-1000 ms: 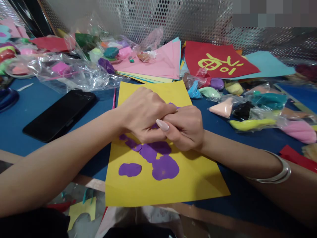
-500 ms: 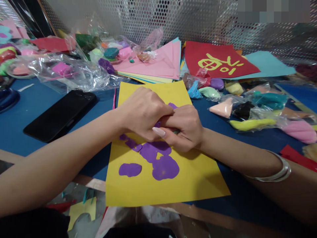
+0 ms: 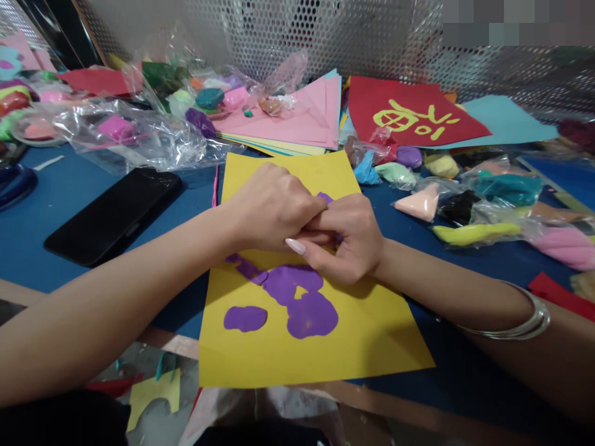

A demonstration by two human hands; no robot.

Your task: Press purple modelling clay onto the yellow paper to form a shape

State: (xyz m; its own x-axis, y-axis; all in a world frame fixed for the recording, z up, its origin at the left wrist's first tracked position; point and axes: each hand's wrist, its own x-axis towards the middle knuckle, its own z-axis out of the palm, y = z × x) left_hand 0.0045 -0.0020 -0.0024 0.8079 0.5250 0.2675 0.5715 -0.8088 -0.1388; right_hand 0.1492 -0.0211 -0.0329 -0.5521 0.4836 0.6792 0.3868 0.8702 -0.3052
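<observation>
My left hand (image 3: 274,207) and my right hand (image 3: 351,235) meet above a sheet of yellow paper (image 3: 260,362), knuckles up and fingers curled into each other. Both are closed; whatever may be between the fingers is hidden. Flat pieces of purple clay (image 3: 312,314) are pressed on the paper below my hands, some of them joined. A separate purple oval (image 3: 245,318) lies at the lower left of the sheet. More purple shows just beyond my right hand, partly covered by it.
To the left lie a black phone (image 3: 114,214) and blue-handled scissors (image 3: 16,186). Bagged clay (image 3: 509,188) is scattered on the right. Behind are pink paper sheets (image 3: 302,118) and a red sheet with yellow markings (image 3: 413,111), before a perforated metal panel (image 3: 279,31).
My fingers have shifted slightly against each other, the hands still together. A bit of dark green seen in my right hand earlier is now hidden. The paper and clay pieces look the same.
</observation>
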